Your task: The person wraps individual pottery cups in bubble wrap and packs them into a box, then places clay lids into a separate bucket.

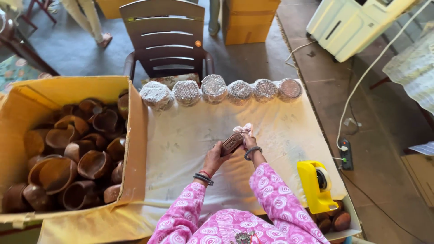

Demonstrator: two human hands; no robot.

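Observation:
My left hand [216, 157] grips a small brown clay pot [232, 143] and holds it above the white cloth-covered table [181, 135]. My right hand [247, 138] presses a crumpled pale pink cloth [244, 129] against the top of that pot. Both wrists carry dark bangles, and my sleeves are pink with a white pattern.
An open yellow cardboard box [135, 149] full of brown clay pots [72, 153] stands at the left. Several foil-wrapped round bundles [214, 89] line the table's far edge. A yellow tape dispenser [316, 186] sits at right. Brown plastic chair [166, 38] behind, power strip [346, 153] on floor.

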